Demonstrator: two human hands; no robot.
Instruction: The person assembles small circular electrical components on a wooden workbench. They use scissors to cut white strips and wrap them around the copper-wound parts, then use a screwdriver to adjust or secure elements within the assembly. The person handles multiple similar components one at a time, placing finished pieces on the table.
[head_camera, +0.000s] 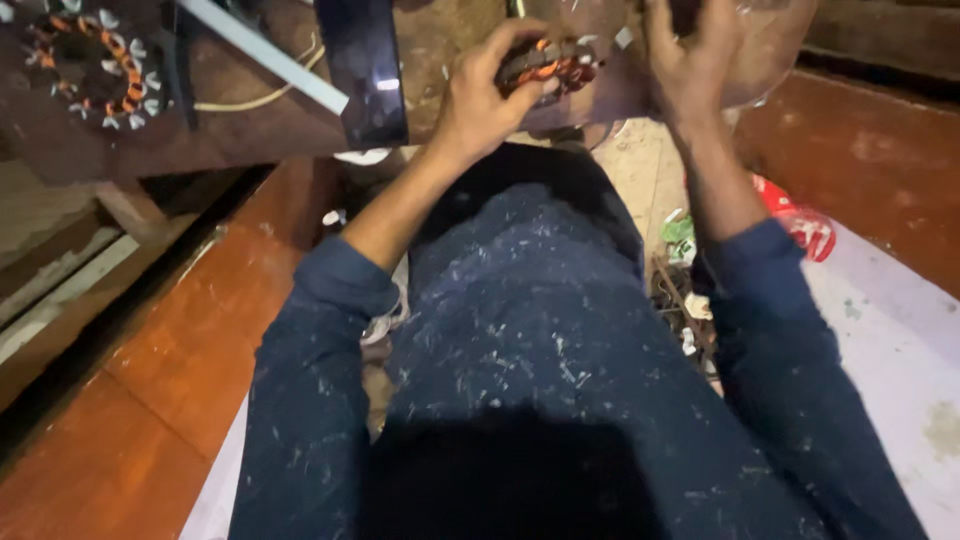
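My left hand (487, 92) grips a round motor stator (548, 62) wound with orange copper wire, holding it over the low wooden bench (250, 130). Its fingers curl around the near side of the ring. My right hand (690, 60) is raised just right of the stator, fingers bent against the top edge of the view; what it touches is hidden by blur and the frame edge. My lap in dark speckled trousers fills the middle of the view.
A second wound stator with white paper tabs (95, 65) lies at the far left of the bench. A dark phone-like slab (365, 70) and a white strip (265, 55) rest on the bench. Red packaging (800, 222) and scraps (685, 290) lie on the floor at right.
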